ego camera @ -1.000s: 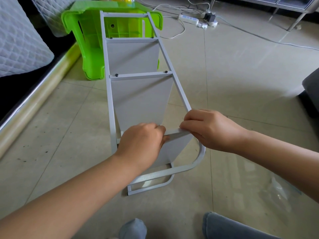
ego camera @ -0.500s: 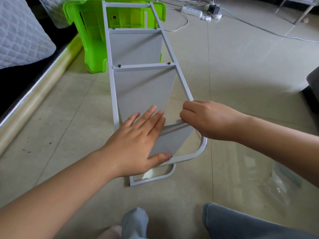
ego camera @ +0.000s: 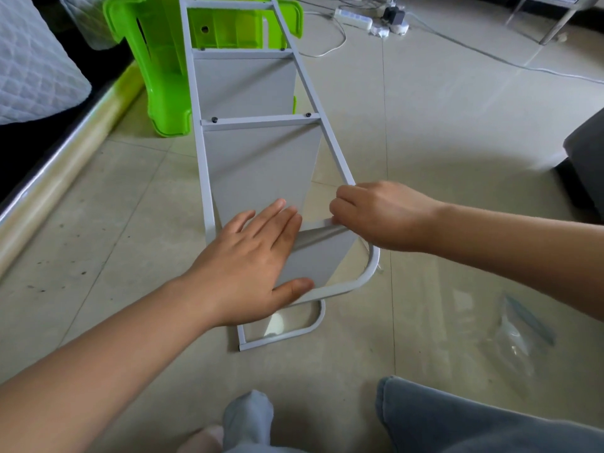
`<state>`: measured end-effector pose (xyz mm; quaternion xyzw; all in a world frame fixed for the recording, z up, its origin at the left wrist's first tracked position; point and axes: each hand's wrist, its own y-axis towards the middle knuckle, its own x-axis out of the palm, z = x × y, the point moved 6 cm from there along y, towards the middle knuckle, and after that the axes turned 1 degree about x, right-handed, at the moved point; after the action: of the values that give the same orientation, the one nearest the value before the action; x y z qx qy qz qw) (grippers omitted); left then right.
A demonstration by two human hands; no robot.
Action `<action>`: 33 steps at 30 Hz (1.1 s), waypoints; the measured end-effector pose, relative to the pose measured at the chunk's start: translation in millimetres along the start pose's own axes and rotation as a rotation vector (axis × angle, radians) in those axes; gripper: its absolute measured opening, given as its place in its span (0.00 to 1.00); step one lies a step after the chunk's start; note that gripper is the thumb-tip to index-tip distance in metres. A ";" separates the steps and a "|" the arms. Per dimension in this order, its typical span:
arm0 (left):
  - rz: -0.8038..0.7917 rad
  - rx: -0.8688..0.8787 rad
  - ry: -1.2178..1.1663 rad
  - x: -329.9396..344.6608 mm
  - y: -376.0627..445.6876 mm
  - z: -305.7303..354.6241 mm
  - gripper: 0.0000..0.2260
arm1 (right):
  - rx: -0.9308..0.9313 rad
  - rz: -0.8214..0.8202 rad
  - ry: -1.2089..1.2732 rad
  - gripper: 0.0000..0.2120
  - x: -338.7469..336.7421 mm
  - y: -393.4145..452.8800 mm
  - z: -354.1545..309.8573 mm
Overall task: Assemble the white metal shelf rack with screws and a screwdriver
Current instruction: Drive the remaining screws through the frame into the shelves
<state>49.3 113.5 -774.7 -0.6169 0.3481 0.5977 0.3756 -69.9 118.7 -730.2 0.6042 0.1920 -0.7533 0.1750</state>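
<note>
The white metal shelf rack (ego camera: pixel 261 122) lies on its side on the tiled floor, its far end resting against a green stool. Two shelf panels sit between the side frames with dark screw heads at their crossbars. A third panel (ego camera: pixel 313 256) stands at the near, rounded end. My left hand (ego camera: pixel 251 266) lies flat on this panel with straight fingers, thumb at its lower edge. My right hand (ego camera: pixel 376 214) pinches the panel's upper edge where it meets the right side rail. No screwdriver is in sight.
A green plastic stool (ego camera: pixel 163 76) lies at the back left. A bed edge with quilted covers (ego camera: pixel 32 70) runs along the left. A clear plastic bag (ego camera: pixel 519 335) lies right of the rack. A power strip and cables (ego camera: pixel 356 18) cross the far floor. My legs are at the bottom.
My left hand opened from a curled grip at the panel's edge and now lies flat on the panel. The right hand kept its hold. The view dipped a little.
</note>
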 end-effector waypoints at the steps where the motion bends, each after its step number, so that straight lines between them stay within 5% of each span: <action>1: -0.035 -0.012 -0.037 2.2 -1.4 -1.2 0.52 | 0.056 -0.053 -0.003 0.07 5.7 3.1 -1.1; 5: -0.036 -0.038 -0.069 -2.1 -1.6 -2.4 0.50 | 0.214 -0.283 0.008 0.09 13.7 5.4 -5.6; 11: 0.152 -0.028 -0.068 -6.5 -5.8 -3.4 0.35 | -0.115 -0.328 -0.071 0.10 1.0 -0.4 -2.6; 14: 0.304 -0.056 -0.121 -15.5 -8.6 -2.5 0.26 | -0.008 -0.440 -0.007 0.04 7.5 4.2 4.2; 19: 0.533 -0.332 -0.325 -13.5 -20.1 -30.4 0.16 | 0.129 -0.403 0.029 0.08 15.9 9.3 7.8; 24: 0.435 -0.416 -0.295 -5.9 -19.6 -31.7 0.03 | 0.130 -0.467 -0.032 0.17 13.5 10.1 4.8; 30: 0.416 -0.381 -0.366 -6.4 -18.0 -33.2 0.09 | -0.036 -0.591 -0.270 0.10 9.4 15.6 -0.3; 33: 0.446 -0.363 -0.425 -5.2 -18.5 -35.4 0.06 | -0.152 -0.437 -0.239 0.07 11.4 10.7 3.6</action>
<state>82.2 91.0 -768.5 -0.4444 0.2764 0.8320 0.1841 -70.0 107.3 -741.4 0.4401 0.3519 -0.8227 0.0747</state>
